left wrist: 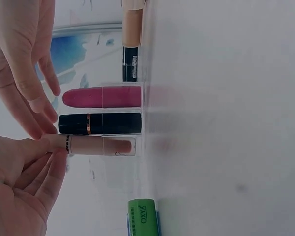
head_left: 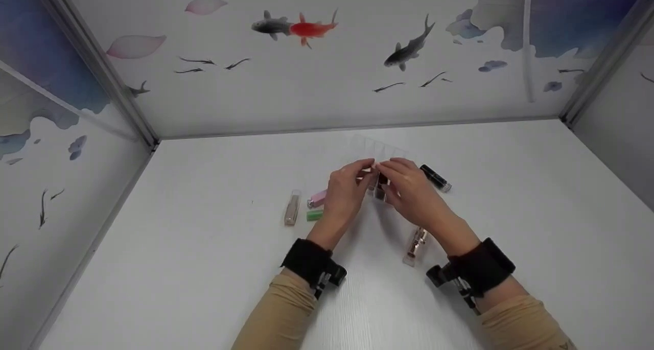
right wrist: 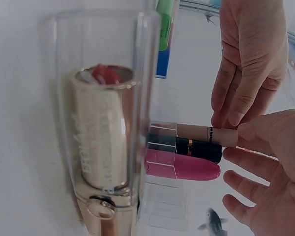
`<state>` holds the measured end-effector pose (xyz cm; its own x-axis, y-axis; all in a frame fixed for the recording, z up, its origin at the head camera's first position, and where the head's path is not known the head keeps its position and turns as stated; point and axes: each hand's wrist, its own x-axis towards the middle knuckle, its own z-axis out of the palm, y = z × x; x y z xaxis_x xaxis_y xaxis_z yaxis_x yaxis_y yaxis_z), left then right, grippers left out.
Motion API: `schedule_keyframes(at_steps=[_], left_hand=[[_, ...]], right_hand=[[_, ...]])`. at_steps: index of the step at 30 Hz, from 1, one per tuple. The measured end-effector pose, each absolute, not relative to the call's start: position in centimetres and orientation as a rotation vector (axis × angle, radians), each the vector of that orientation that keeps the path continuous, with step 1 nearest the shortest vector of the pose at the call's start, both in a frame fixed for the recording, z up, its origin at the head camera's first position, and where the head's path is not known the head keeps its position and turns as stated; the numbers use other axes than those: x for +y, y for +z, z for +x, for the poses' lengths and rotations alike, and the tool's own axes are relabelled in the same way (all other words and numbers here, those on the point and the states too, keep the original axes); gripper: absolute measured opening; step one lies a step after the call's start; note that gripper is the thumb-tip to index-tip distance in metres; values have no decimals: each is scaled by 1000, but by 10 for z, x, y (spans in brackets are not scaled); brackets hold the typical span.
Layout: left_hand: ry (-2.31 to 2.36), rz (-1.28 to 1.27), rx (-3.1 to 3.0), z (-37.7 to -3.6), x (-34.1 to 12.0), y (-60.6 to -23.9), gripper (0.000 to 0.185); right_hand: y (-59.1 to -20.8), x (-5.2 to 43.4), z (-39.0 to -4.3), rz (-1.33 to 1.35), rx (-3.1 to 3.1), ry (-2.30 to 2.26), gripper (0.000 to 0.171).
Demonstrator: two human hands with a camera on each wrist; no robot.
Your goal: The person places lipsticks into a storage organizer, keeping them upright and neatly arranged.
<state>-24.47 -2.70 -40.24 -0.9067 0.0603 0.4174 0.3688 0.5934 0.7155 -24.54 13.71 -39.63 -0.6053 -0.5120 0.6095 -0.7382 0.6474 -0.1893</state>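
Observation:
A beige lipstick (left wrist: 101, 146) stands in an end slot of a clear organizer (left wrist: 142, 113) on the white table. Beside it in the organizer are a black lipstick with a gold band (left wrist: 101, 123) and a pink one (left wrist: 101, 97). My left hand (head_left: 357, 173) and right hand (head_left: 391, 173) meet over the organizer. Both pinch the top end of the beige lipstick (right wrist: 206, 133). In the right wrist view the right hand (right wrist: 250, 142) has its thumb on the cap, and the left hand's fingers (right wrist: 228, 115) touch it from the other side.
A rose-gold lipstick under a clear cap (head_left: 416, 245) lies near my right forearm. A black tube (head_left: 435, 178) lies right of the hands. A clear-cased tube (head_left: 292, 207), a pink one (head_left: 318, 198) and a green one (head_left: 314, 215) lie on the left. Printed walls enclose the table.

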Motion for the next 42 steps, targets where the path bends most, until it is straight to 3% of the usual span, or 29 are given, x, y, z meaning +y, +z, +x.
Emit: schedule_keyframes(at_steps=[28,42], left_hand=[[-1277,-363,-2564,-247,-28,-403,37],[-1298,-350,-2638,-245,-30,-400,43]], right_hand=[[-396,138,-244,894,-2614,509,51],[-393,142,-243,948,-2477,604,46]])
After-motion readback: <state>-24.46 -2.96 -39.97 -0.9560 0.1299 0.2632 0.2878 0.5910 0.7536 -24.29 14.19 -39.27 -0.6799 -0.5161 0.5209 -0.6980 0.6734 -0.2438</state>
